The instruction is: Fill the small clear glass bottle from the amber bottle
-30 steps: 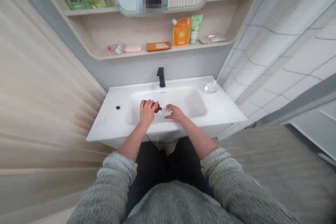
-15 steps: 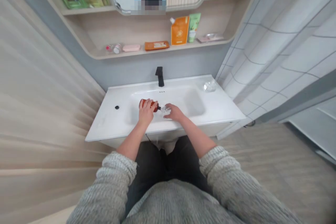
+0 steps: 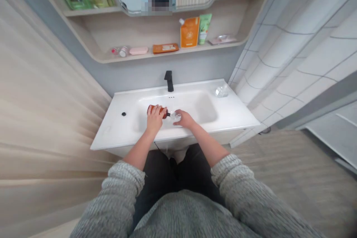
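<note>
My left hand (image 3: 155, 117) is wrapped round an amber-brown bottle (image 3: 150, 109), which lies tipped on its side over the sink with its black neck pointing right. Just past that neck, my right hand (image 3: 184, 118) grips a small clear container (image 3: 175, 116), partly hidden by the fingers. The bottle's neck meets or nearly meets the container; I cannot tell whether they touch. Both are held above the white sink basin (image 3: 203, 106). Whether any liquid passes between them is too small to make out.
A black faucet (image 3: 169, 81) rises behind the basin. Crumpled clear plastic (image 3: 221, 91) rests on the counter's back right corner, and a round black piece (image 3: 124, 114) sits at the left. Above, a shelf (image 3: 111, 58) holds an orange pouch (image 3: 190, 32) and a green tube (image 3: 205, 29).
The view has shifted very slightly. Both hands keep the bottle and the clear container in nearly the same place, with no other clear difference.
</note>
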A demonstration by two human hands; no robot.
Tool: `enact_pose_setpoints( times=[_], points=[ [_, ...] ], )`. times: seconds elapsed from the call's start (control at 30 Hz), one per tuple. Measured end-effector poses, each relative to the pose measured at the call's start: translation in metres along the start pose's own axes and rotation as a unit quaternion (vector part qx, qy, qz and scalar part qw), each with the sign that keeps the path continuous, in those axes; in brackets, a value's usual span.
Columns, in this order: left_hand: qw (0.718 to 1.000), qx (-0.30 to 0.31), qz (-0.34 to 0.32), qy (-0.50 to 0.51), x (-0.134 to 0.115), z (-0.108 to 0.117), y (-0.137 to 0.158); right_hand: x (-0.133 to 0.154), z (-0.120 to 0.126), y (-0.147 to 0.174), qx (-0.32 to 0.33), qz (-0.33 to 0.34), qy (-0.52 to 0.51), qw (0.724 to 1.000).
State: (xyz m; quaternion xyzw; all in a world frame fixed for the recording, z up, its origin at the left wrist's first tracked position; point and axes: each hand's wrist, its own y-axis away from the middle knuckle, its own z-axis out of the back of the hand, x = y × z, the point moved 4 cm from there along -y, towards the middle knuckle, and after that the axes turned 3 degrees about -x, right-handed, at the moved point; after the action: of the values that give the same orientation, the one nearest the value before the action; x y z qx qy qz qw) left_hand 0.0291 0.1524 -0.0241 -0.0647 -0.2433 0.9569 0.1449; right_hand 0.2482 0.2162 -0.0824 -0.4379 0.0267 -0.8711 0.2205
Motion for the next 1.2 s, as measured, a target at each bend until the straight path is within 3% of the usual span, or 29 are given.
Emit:
enact_pose_setpoints(
  times=[0.33, 1.2],
  points=[
    [0.999, -0.043, -0.022, -0.007, 0.0047, -0.0082, 0.0015, 0.0016, 0.0014, 0.0000, -0.006, 0.008, -0.008, 1.000],
    [0.997, -0.072, -0.034, -0.008, 0.0072, -0.0098, 0.0029, 0.0062, 0.0038, 0.0007, -0.016, 0.025, 0.006, 1.000]
  ],
)
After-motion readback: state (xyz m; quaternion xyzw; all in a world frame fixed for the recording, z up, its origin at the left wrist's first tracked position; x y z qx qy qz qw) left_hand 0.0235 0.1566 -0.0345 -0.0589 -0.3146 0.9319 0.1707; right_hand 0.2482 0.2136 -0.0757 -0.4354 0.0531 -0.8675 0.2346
